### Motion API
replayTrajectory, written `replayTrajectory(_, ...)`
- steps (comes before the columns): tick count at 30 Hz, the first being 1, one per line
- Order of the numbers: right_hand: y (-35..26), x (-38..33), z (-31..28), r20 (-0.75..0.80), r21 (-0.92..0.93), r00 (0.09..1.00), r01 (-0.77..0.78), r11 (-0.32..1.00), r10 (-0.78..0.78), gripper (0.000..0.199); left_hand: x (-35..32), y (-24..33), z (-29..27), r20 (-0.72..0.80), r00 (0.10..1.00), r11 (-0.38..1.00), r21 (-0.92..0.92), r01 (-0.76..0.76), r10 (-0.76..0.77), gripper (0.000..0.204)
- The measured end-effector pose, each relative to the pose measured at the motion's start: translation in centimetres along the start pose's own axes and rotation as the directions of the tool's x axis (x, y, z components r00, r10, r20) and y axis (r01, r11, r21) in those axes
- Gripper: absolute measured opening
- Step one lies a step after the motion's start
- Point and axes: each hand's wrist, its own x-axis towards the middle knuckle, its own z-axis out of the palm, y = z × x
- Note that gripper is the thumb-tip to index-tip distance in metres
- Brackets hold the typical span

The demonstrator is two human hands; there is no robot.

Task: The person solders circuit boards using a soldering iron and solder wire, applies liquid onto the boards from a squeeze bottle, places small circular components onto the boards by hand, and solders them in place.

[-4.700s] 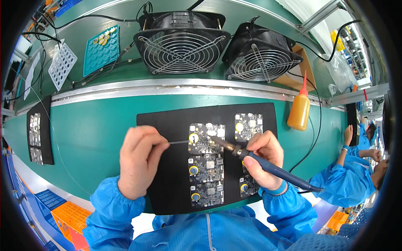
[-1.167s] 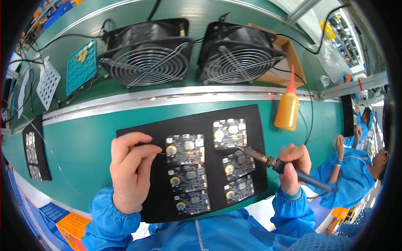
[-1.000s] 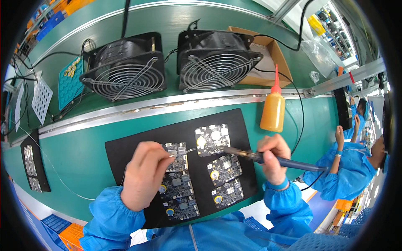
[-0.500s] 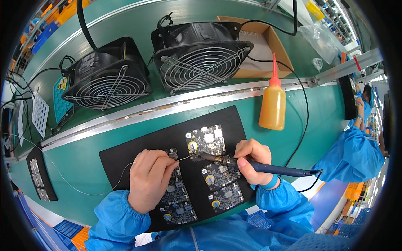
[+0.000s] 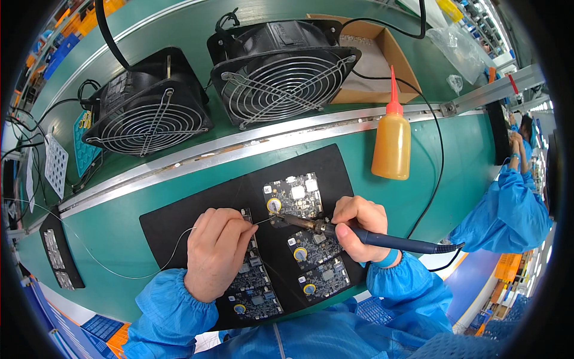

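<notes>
Between the fingertips of my left hand [image 5: 216, 251] is a thin solder wire [image 5: 182, 234], its end reaching to the lower edge of the top circuit board [image 5: 308, 192]. My right hand [image 5: 363, 230] grips a soldering iron [image 5: 391, 240] with a dark blue handle. The iron's tip meets the wire's end just below the board's round yellow-rimmed coin cell [image 5: 274, 206]; whether solder melts there is too small to tell. Two more boards, a middle one [image 5: 320, 246] and a lower one [image 5: 327, 280], lie below it. A column of boards [image 5: 254, 281] sits partly behind my left hand.
Everything lies on a black mat [image 5: 191, 221] on the green bench. Two caged fans [image 5: 281, 90] stand behind a metal rail, beside a cardboard box [image 5: 382, 72]. A yellow bottle [image 5: 391, 146] with a red nozzle stands right. A co-worker's blue sleeve [image 5: 499, 212] shows farther right.
The whole view has shifted slightly. Both hands keep their holds on the wire and the iron, with the tip staying near the top board's lower edge.
</notes>
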Motion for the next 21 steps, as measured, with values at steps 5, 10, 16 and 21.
replayTrajectory(5, 0.5, -0.1, 0.1, -0.015, 0.015, 1.0, 0.017, 1.0, -0.017, 0.009, 0.3, 0.2, 0.5, 0.018, 1.0, 1.0, 0.002, -0.01, 0.01, 0.018)
replayTrajectory(10, 0.4, 0.0, 0.2, -0.011, 0.012, 0.999, 0.036, 0.999, -0.035, 0.009, 0.8, 0.5, 0.9, 0.035, 0.999, 1.0, -0.007, -0.024, 0.024, 0.017)
replayTrajectory(16, 0.3, -0.1, 0.2, -0.016, -0.01, 0.996, 0.082, 0.997, -0.082, 0.009, 1.2, 0.6, 0.5, 0.053, 0.995, 0.994, 0.057, -0.093, 0.09, 0.016)
replayTrajectory(21, -0.3, -0.4, 0.0, -0.061, 0.056, 0.994, 0.089, 0.994, -0.086, 0.009, 0.9, 1.0, -1.2, 0.034, 0.996, 0.997, 0.012, 0.08, -0.081, 0.02)
